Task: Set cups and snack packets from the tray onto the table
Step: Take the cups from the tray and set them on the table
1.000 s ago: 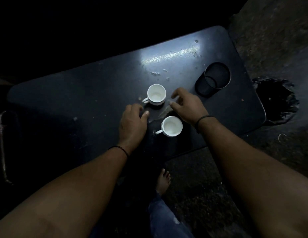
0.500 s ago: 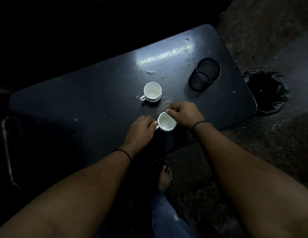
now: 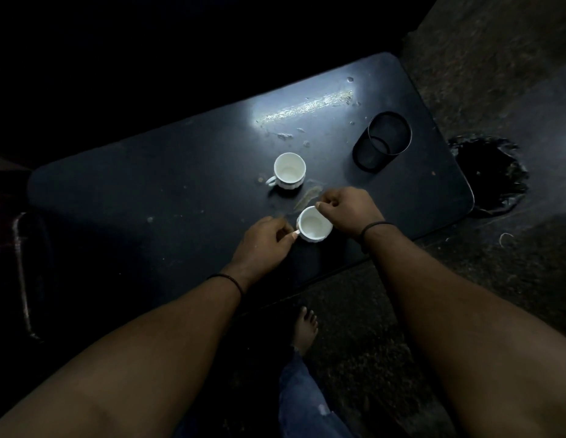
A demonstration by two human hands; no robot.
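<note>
Two empty white cups are on the dark table (image 3: 180,191). The far cup (image 3: 289,170) stands alone with its handle pointing left. The near cup (image 3: 313,228) sits close to the table's front edge, between my hands. My left hand (image 3: 262,245) pinches its handle from the left. My right hand (image 3: 349,210) has thumb and fingers closed on its rim from the right. A faint shiny streak (image 3: 308,196) lies between the cups; I cannot tell if it is a packet. No tray is discernible in the dark.
A black mesh holder (image 3: 382,140) stands at the table's right end. Beyond that end is a dark hole (image 3: 487,175) in the floor. A dark object with a metal edge (image 3: 22,273) sits at the left. My bare foot (image 3: 303,330) is below the table's front edge.
My left hand left the tabletop and closed on the near cup's handle. My right hand came back from the spot between the cups to that cup's rim.
</note>
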